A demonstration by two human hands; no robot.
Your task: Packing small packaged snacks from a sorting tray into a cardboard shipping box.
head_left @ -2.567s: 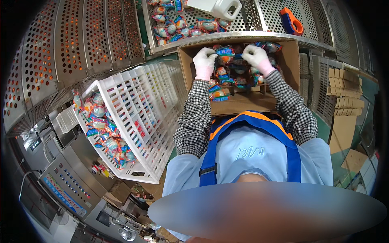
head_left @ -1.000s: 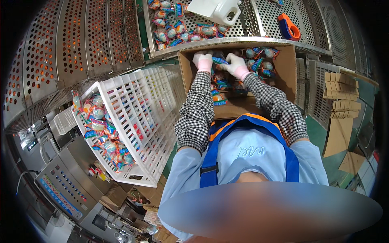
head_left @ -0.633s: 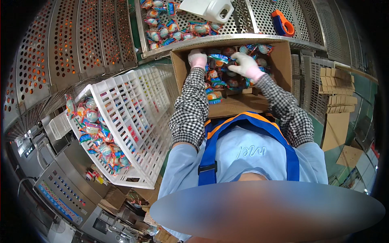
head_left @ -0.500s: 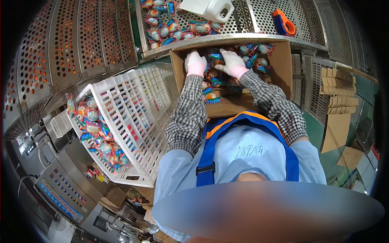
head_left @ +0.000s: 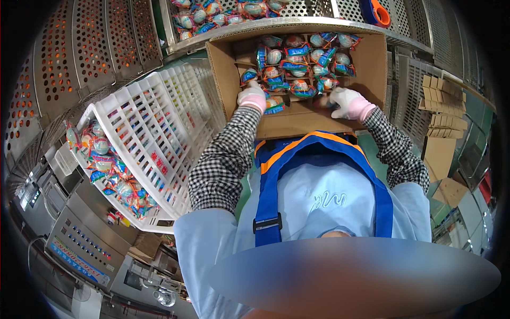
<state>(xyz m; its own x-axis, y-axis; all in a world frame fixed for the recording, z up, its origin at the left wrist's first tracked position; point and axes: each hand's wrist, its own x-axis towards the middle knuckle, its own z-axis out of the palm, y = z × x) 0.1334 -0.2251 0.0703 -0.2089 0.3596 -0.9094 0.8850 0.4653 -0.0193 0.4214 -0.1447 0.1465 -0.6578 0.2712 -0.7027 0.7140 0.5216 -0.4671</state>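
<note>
Before me stands an open cardboard box [head_left: 297, 126] with cardboard dividers inside. Egg-shaped items in clear, blue and red wrappers [head_left: 296, 68] sit in rows in its compartments. Both my hands wear white gloves with pink cuffs. At the box's left side, my left hand [head_left: 252, 97] is curled beside a wrapped egg [head_left: 248, 76]; its fingertips are hidden. My right hand [head_left: 348, 103] is low over the box's near right part, fingers curved and apart. Just left of its fingertips lies a blurred reddish wrapped egg [head_left: 321, 101].
A tilted white plastic crate [head_left: 154, 125] at my left contains more wrapped eggs [head_left: 125, 186]. Beyond the box, a perforated metal table [head_left: 313, 8] bears loose wrapped eggs [head_left: 204, 16] and an orange and blue tape dispenser [head_left: 378, 13]. Folded cardboard dividers [head_left: 443, 98] are stacked at the right.
My hands have drawn back from the middle of the box toward me, the right one moving rightward. More wrapped eggs show now. The view has shifted, and the white jug is out of sight.
</note>
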